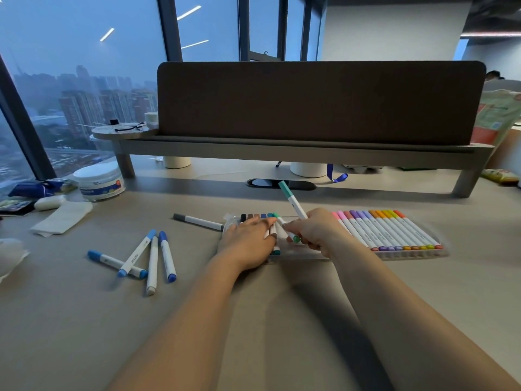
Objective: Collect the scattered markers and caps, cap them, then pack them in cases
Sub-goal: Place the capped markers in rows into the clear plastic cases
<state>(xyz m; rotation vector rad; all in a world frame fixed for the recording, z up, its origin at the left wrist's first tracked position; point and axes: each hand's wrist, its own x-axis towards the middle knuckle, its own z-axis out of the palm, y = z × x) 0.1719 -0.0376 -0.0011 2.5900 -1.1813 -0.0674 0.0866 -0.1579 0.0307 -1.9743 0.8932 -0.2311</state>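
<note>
1. Landmark: the half-filled case (277, 251) at table (253, 320) centre. Your left hand (249, 238) lies flat across its dark and teal markers, fingers spread, gripping nothing. My read: it pins the row so they don't roll.
2. Your right hand (313, 231), just right of that case, is closed on a teal-capped marker (291, 200) that sticks up and away, and seems to be seating a green-capped marker (286, 228) in the next slot. Grip on the second is blurred; cannot tell exactly.
3. Full case (394, 235), right of the landmark: pink-to-orange row packed, all capped.
4. Left of the landmark: one grey marker (197, 220) just beside it; further out, four loose blue-toned markers (138, 259), crossed in a pile, capped, not yet collected.
5. Judgement: packing mostly done; five loose ones left.
</note>
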